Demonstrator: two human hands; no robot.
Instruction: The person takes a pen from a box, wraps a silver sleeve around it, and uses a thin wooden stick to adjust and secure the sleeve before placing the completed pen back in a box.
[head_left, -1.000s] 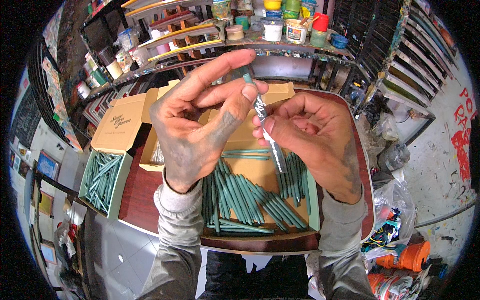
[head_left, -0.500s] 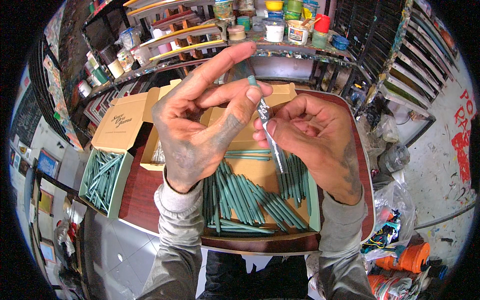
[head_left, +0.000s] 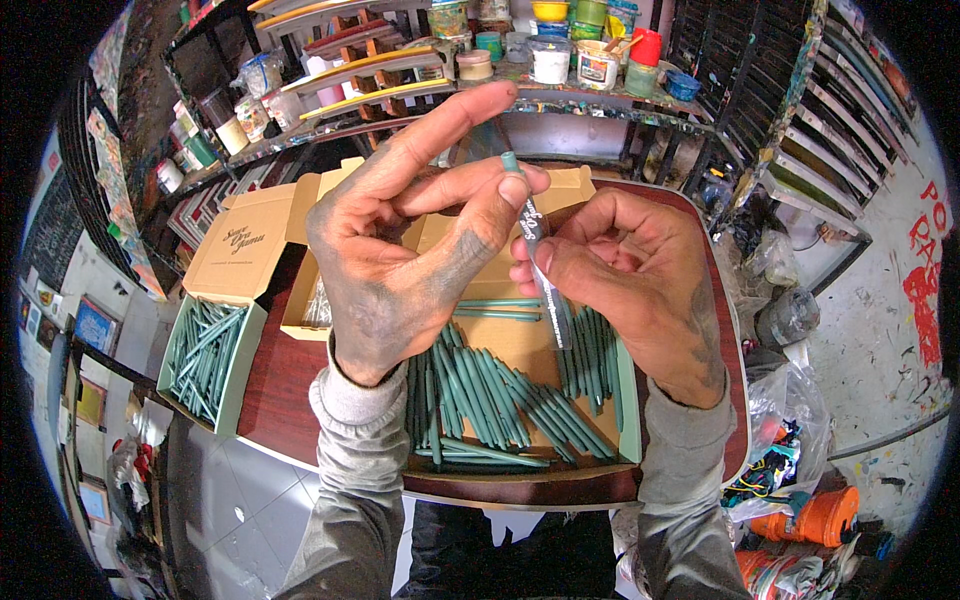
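Observation:
My left hand (head_left: 395, 240) pinches a thin green stick (head_left: 509, 161) between thumb and a finger, its forefinger raised. The stick's short end pokes up above the thumb; the rest is largely hidden. A narrow dark strip with white lettering (head_left: 556, 315) runs down from the stick, its lower end hanging free. My right hand (head_left: 640, 270) closes thumb and fingers on the strip just below the left thumb. Beneath both hands, an open cardboard box (head_left: 629, 435) holds many similar green sticks (head_left: 475, 395), most lying in loose rows.
Left on the dark red table (head_left: 275, 375) stands an open box (head_left: 245, 350) full of green sticks. Behind it is another cardboard box (head_left: 297, 318). Paint pots (head_left: 549, 66) line the far shelf. On the right are plastic bags (head_left: 790, 400) and an orange bucket (head_left: 815, 517).
Both hands keep their grips and have shifted only slightly to the right. The stick's top and the strip have moved a little with them.

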